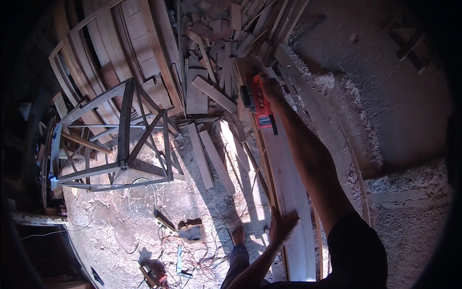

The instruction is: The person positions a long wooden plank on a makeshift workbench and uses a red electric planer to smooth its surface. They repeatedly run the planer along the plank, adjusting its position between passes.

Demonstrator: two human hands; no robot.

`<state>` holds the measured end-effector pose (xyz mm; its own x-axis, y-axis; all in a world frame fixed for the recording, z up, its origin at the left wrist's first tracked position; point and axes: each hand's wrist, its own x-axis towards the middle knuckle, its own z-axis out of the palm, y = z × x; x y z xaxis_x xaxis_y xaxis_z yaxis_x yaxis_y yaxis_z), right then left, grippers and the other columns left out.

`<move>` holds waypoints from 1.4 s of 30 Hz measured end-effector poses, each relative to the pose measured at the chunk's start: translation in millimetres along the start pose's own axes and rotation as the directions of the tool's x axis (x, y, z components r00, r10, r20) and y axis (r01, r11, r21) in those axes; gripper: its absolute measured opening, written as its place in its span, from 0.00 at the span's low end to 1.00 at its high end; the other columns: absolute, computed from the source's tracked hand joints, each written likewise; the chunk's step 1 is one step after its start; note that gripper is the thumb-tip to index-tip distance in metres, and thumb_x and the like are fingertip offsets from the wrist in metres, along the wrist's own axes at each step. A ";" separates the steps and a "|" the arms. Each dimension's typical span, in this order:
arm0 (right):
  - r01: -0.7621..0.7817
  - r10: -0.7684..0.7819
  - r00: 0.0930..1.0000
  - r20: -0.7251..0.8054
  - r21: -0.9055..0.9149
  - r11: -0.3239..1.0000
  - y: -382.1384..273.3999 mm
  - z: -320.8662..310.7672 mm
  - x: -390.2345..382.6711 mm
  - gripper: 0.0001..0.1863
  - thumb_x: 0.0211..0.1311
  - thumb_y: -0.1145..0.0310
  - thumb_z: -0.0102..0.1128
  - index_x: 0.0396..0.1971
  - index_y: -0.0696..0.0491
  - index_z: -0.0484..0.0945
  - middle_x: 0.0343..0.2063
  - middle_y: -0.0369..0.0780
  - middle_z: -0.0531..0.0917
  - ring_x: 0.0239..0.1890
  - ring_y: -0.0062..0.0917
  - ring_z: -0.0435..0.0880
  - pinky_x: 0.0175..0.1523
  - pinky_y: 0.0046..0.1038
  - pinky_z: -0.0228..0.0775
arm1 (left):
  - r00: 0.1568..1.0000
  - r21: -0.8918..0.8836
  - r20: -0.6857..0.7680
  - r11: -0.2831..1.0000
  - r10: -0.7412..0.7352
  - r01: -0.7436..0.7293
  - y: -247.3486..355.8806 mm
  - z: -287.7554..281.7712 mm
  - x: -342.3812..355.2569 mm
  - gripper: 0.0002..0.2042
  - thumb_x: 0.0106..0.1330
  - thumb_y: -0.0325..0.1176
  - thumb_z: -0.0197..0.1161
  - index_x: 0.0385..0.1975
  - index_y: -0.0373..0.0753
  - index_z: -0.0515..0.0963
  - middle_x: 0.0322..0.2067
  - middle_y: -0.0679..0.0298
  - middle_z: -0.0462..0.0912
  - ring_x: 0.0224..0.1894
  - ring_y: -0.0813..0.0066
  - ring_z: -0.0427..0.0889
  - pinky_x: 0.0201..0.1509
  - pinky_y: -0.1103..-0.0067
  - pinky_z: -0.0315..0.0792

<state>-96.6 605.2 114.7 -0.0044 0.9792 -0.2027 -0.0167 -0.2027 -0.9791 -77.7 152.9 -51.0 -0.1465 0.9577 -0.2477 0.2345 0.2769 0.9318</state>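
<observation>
My right hand [268, 89] grips the handle of a red and black electric planer [263, 115], which rests on the far end of a long pale board [288, 168] running away from me. My left hand [283, 226] is lower down the same board, near its left edge, with thumb and fingers apart and somewhat blurred. A thin cord [262, 158] runs from near the planer down toward the floor.
A wooden frame [124, 139] stands at left, before leaning panels [110, 38]. Several offcuts [214, 94] pile at the back. A power strip [163, 224], cables and tools [154, 273] lie on the shaving-strewn floor [101, 202]. My foot [237, 235] is beside the board.
</observation>
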 end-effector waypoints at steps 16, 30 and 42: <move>0.022 -0.028 0.995 -0.097 -0.057 0.998 125.7 -145.1 -679.3 0.27 0.72 0.42 0.56 0.40 0.56 0.76 0.17 0.31 0.76 0.17 0.15 0.75 0.21 0.21 0.64 | 0.891 0.436 0.450 0.858 0.056 -0.274 -309.8 -112.6 -228.4 0.30 0.79 0.55 0.45 0.62 0.32 0.72 0.46 0.43 0.82 0.51 0.52 0.83 0.53 0.58 0.75; -0.533 0.256 0.687 -0.680 -0.232 0.814 211.7 -250.7 -1227.3 0.37 0.69 0.44 0.62 0.62 0.62 0.71 0.50 0.48 0.79 0.53 0.36 0.76 0.59 0.34 0.66 | 0.975 0.161 0.196 0.984 -0.107 0.075 -99.2 46.8 -570.0 0.61 0.56 0.60 0.75 0.76 0.30 0.40 0.68 0.37 0.63 0.68 0.45 0.70 0.69 0.64 0.67; -0.203 0.005 0.852 -0.524 -0.321 0.925 234.2 -272.7 -1250.3 0.31 0.67 0.41 0.63 0.34 0.62 0.80 0.17 0.42 0.78 0.21 0.29 0.75 0.29 0.36 0.67 | 0.971 -0.272 0.209 0.947 -0.118 0.174 -4.8 -33.7 -564.6 0.41 0.54 0.45 0.81 0.64 0.34 0.68 0.54 0.55 0.79 0.55 0.64 0.80 0.58 0.66 0.77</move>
<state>177.7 -666.3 134.1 0.5197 0.8337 -0.1870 0.3061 -0.3861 -0.8702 -28.5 -391.8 93.4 0.0309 0.9133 -0.4062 -0.0645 0.4073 0.9110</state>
